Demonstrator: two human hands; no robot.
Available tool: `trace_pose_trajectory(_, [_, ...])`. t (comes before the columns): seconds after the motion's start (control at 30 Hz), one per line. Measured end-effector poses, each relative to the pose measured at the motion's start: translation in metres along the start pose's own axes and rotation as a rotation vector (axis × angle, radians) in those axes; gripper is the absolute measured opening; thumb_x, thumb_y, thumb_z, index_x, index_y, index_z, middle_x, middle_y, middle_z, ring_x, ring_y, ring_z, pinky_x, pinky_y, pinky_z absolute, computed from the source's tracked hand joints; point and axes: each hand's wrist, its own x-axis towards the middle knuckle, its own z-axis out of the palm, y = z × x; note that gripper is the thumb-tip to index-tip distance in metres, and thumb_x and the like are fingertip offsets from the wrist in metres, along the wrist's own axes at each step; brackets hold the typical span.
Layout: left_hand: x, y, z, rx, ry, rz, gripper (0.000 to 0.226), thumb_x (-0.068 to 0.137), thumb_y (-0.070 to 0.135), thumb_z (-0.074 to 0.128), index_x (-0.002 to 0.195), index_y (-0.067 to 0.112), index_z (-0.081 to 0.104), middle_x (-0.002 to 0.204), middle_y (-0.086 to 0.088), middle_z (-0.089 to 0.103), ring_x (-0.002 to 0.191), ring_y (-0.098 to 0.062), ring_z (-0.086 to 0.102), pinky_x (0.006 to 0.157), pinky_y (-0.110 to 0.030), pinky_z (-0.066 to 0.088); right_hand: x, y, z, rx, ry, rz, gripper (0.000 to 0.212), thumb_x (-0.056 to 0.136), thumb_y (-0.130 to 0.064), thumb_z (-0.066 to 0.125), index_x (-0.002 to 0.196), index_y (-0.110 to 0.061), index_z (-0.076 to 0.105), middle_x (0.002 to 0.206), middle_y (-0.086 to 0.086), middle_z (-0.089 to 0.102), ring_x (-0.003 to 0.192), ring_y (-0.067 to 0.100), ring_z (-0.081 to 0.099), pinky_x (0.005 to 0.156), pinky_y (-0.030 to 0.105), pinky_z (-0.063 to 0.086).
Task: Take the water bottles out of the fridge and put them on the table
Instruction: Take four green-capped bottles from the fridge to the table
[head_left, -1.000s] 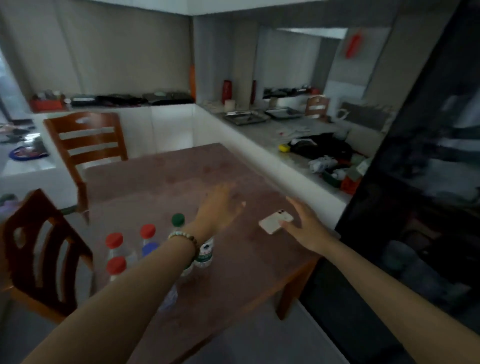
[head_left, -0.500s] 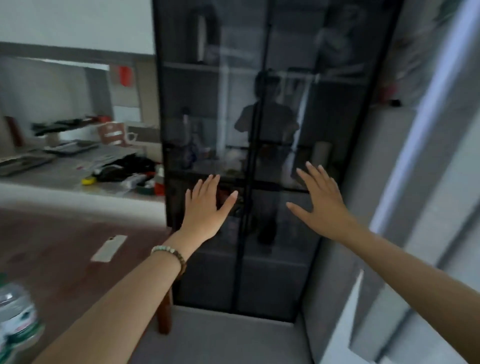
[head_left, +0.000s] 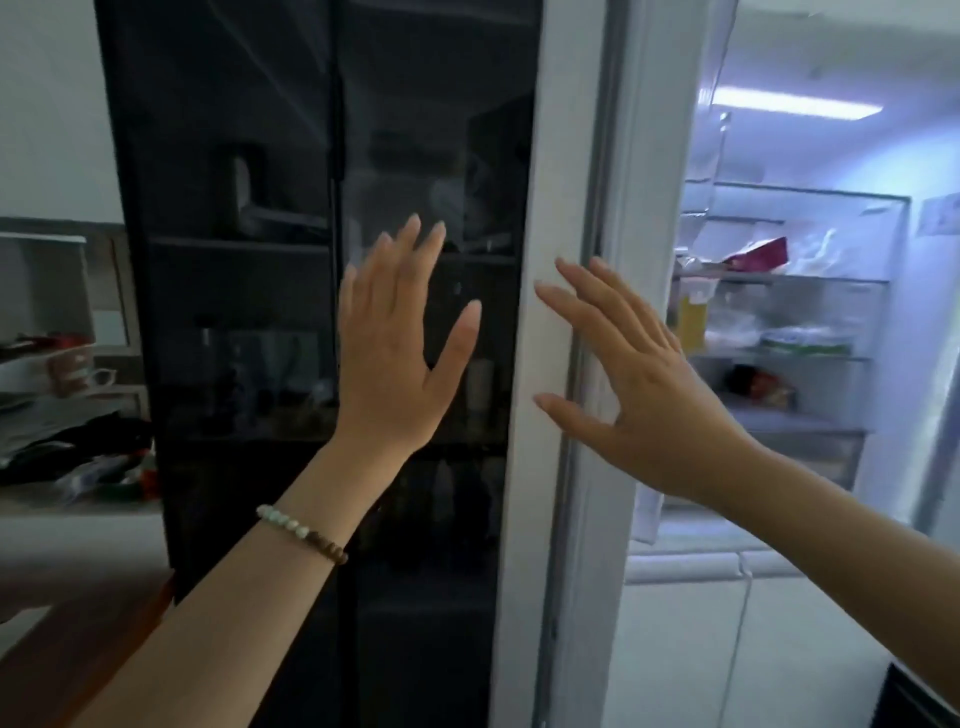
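The fridge (head_left: 800, 322) stands open on the right, lit inside, its shelves holding bags and packets; I can make out no water bottles in it. Its white door edge (head_left: 566, 364) runs down the middle of the view. My left hand (head_left: 395, 353), with a bead bracelet on the wrist, is raised with fingers spread in front of the dark glass cabinet (head_left: 311, 312). My right hand (head_left: 639, 395) is also spread and empty, held in front of the door edge. A corner of the brown table (head_left: 67, 649) shows at bottom left.
The tall dark glass cabinet fills the left centre, with dim items on its shelves. A cluttered counter (head_left: 67, 467) with a mug lies at far left. White drawer fronts (head_left: 727, 623) sit below the lit fridge shelves.
The view has swung right from the table with its bottles to the cabinet and then to the open fridge. Both hands stay raised and empty, now nearer the fridge door edge.
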Motion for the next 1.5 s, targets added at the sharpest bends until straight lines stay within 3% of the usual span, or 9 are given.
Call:
trace_pose_trajectory(0.13, [0.025, 0.081, 0.020, -0.020, 0.111, 0.119, 0.057, 0.096, 0.043, 0.033, 0.142, 0.010, 0.036, 0.151, -0.011, 0.033, 0.142, -0.028, 0.025, 0.113, -0.054, 0.021, -0.020, 0.067, -0.063, -0.079, 0.123, -0.005, 0.070, 0.086, -0.052, 0.045, 0.147, -0.031, 0.018, 0.159, -0.006, 0.009, 0.147, 0.015, 0.001, 0.119, 0.043, 0.008])
trace_pose_trajectory(0.23, [0.034, 0.140, 0.063, 0.037, 0.081, 0.222, 0.055, 0.094, 0.041, 0.039, 0.142, 0.014, 0.038, 0.150, -0.008, 0.035, 0.142, -0.026, 0.026, 0.116, -0.049, 0.016, -0.040, 0.124, -0.100, -0.112, 0.146, 0.077, 0.070, 0.087, -0.052, 0.048, 0.147, -0.031, 0.019, 0.159, -0.007, 0.007, 0.147, 0.015, 0.001, 0.117, 0.032, -0.002])
trace_pose_trajectory(0.4, [0.047, 0.218, 0.153, 0.038, -0.062, 0.248, 0.057, 0.095, 0.046, 0.034, 0.145, 0.019, 0.033, 0.153, -0.004, 0.031, 0.143, -0.024, 0.021, 0.118, -0.043, 0.009, -0.092, 0.206, -0.141, -0.154, 0.089, 0.221, 0.077, 0.081, -0.059, 0.041, 0.148, -0.030, 0.018, 0.160, -0.005, 0.006, 0.147, 0.018, 0.001, 0.119, 0.044, 0.009])
trace_pose_trajectory(0.63, [0.028, 0.287, 0.305, -0.046, -0.272, 0.193, 0.061, 0.093, 0.051, 0.031, 0.145, 0.021, 0.032, 0.153, -0.006, 0.029, 0.143, -0.026, 0.021, 0.118, -0.045, 0.006, -0.184, 0.316, -0.174, -0.215, 0.075, 0.450, 0.074, 0.086, -0.044, 0.057, 0.147, -0.030, 0.018, 0.160, -0.008, 0.004, 0.147, 0.016, 0.000, 0.112, 0.031, 0.002])
trace_pose_trajectory(0.83, [0.020, 0.339, 0.441, -0.131, -0.491, 0.193, 0.064, 0.093, 0.055, 0.030, 0.149, 0.026, 0.017, 0.158, -0.003, 0.015, 0.146, -0.024, 0.009, 0.118, -0.044, -0.001, -0.257, 0.421, -0.190, -0.322, -0.006, 0.646, 0.074, 0.087, -0.044, 0.057, 0.147, -0.029, 0.018, 0.159, -0.003, 0.008, 0.147, 0.020, 0.004, 0.116, 0.040, 0.007])
trace_pose_trajectory(1.07, [0.039, 0.387, 0.611, -0.191, -0.821, 0.272, 0.067, 0.090, 0.064, 0.029, 0.145, 0.025, 0.027, 0.151, -0.003, 0.034, 0.139, -0.024, 0.028, 0.114, -0.043, 0.020, -0.311, 0.566, -0.197, -0.369, -0.303, 0.971, 0.082, 0.083, -0.056, 0.055, 0.148, -0.027, 0.015, 0.159, -0.002, 0.011, 0.146, 0.018, 0.008, 0.117, 0.039, 0.011])
trace_pose_trajectory(1.23, [0.046, 0.438, 0.695, -0.330, -0.869, 0.313, 0.067, 0.091, 0.063, 0.029, 0.143, 0.021, 0.032, 0.148, -0.004, 0.039, 0.136, -0.024, 0.033, 0.110, -0.039, 0.026, -0.347, 0.635, -0.218, -0.382, -0.258, 1.140, 0.079, 0.082, -0.053, 0.060, 0.146, -0.027, 0.023, 0.157, -0.002, 0.019, 0.144, 0.020, 0.017, 0.115, 0.038, 0.016])
trace_pose_trajectory(1.37, [0.052, 0.488, 0.747, -0.369, -0.943, 0.304, 0.065, 0.091, 0.063, 0.028, 0.142, 0.023, 0.034, 0.146, -0.003, 0.040, 0.133, -0.025, 0.037, 0.105, -0.041, 0.032, -0.373, 0.680, -0.244, -0.346, -0.222, 1.167, 0.073, 0.084, -0.046, 0.062, 0.144, -0.024, 0.027, 0.152, 0.000, 0.029, 0.137, 0.022, 0.029, 0.111, 0.039, 0.025])
trace_pose_trajectory(1.5, [0.059, 0.539, 0.787, -0.418, -0.975, 0.255, 0.065, 0.091, 0.064, 0.028, 0.142, 0.023, 0.035, 0.147, -0.002, 0.040, 0.133, -0.023, 0.037, 0.103, -0.042, 0.035, -0.393, 0.724, -0.273, -0.340, -0.188, 1.155, 0.073, 0.085, -0.042, 0.061, 0.145, -0.022, 0.025, 0.155, 0.002, 0.024, 0.141, 0.021, 0.025, 0.111, 0.033, 0.021])
